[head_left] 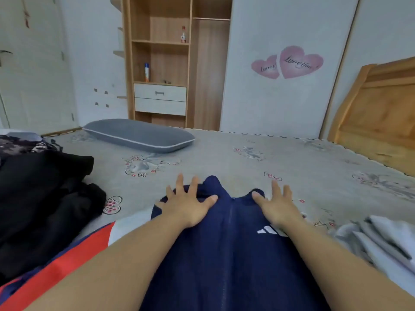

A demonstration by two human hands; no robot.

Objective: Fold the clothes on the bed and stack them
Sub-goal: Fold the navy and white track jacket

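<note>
A navy zip jacket [231,248] with a white three-stripe logo lies flat on the bed [247,167] in front of me, collar end pointing away. My left hand [188,205] presses flat on its left shoulder area with fingers spread. My right hand [276,205] lies flat with spread fingers on the right shoulder, partly over the sheet. A red, white and navy sleeve [74,250] runs out to the lower left.
A heap of black clothes [45,198] lies at the left. Grey-white garments [386,243] sit at the lower right. A grey pillow [139,135] rests at the bed's far side, a wooden headboard [377,122] at right, and a shelf wardrobe [170,63] behind.
</note>
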